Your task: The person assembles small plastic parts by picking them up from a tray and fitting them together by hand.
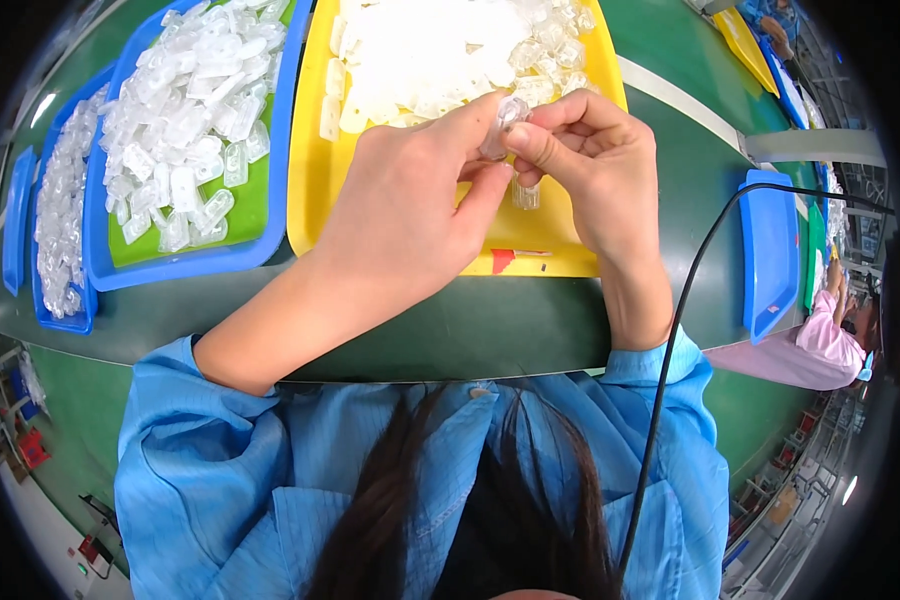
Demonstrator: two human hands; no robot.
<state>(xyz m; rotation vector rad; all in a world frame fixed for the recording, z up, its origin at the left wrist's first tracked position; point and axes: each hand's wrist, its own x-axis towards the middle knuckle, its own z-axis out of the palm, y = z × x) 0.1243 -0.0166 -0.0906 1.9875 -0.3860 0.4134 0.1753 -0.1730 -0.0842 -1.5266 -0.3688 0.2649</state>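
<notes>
Broadly, a green table (530,330), spreading beneath everything, bending toward the rim of the view. On it, at centre top, a yellow tray (310,190), heaped at its far end with clear plastic pieces (430,50), its near part mostly bare apart from a small red-and-white object (518,256) by the front edge. Just left of that, touching side to side, a blue tray (185,268) with a green liner (245,215), piled with more clear plastic parts (190,110). Further left, a second blue tray (70,318) carrying another pile (62,210), and an empty-looking blue tray (14,230) at the far edge. To the right, well apart, one more blue tray (767,255) near a black cable (670,350).

Above the yellow tray, both hands meeting. Left hand (400,215) curled, thumb and fingertips pinched closed on a small clear plastic piece (504,122). Right hand (590,160) likewise closed, thumb and forefinger pressing the same piece from the other side. Held clear of the tray, above its front half, just before the heap. Directly beneath the fingers, one loose clear part (526,194) lying on the yellow surface.

At far right, another person's pink sleeve (825,345).
</notes>
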